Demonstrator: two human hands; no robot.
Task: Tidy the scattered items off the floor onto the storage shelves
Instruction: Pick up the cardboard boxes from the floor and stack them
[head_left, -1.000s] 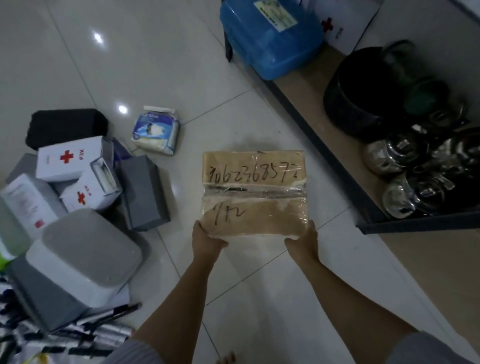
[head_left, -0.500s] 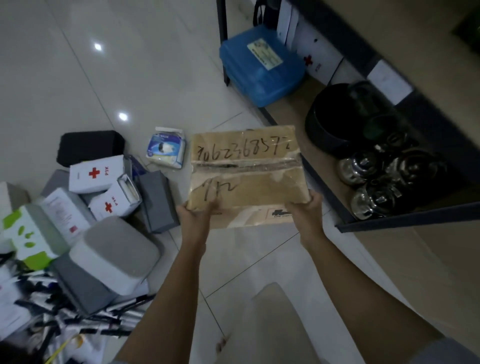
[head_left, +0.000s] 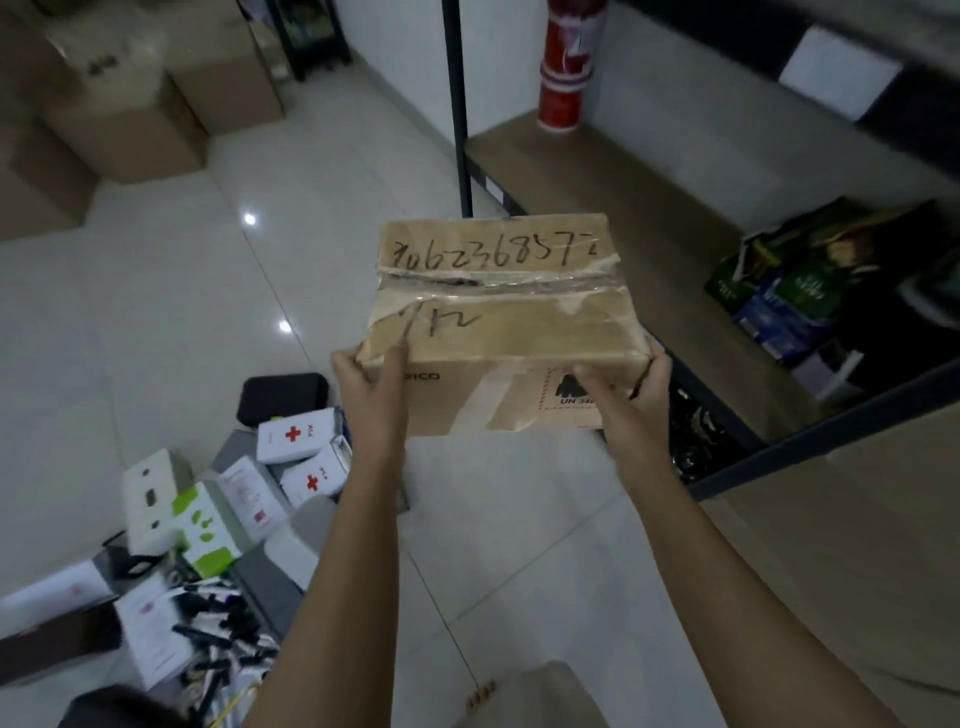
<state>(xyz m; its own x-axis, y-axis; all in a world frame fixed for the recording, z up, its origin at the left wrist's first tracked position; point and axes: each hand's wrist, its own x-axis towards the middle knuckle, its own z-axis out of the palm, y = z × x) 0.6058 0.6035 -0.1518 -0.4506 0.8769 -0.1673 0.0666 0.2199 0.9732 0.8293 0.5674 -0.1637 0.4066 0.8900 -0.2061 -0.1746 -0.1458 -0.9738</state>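
A taped brown cardboard box (head_left: 498, 312) with numbers handwritten on its top is held up in the air in front of me. My left hand (head_left: 371, 384) grips its near left corner, thumb on the top. My right hand (head_left: 631, 387) grips its near right corner. The box hangs beside the wooden middle shelf (head_left: 649, 197) of a dark metal rack, level with its left edge. Scattered items lie on the floor at lower left: two white first-aid boxes (head_left: 296, 439), a black case (head_left: 283, 397), a green and white box (head_left: 205, 525) and several pens (head_left: 218, 639).
A red and white cylinder (head_left: 566, 67) stands at the back of the shelf. Green and blue packets (head_left: 779, 291) sit at its right. A black rack post (head_left: 460, 104) rises just behind the box. Large cardboard cartons (head_left: 119, 114) stand at upper left on the tiled floor.
Both hands have lifted the box from near the floor up to shelf height. My view has risen with it, so the blue case and kettles on the lower shelf are out of sight.
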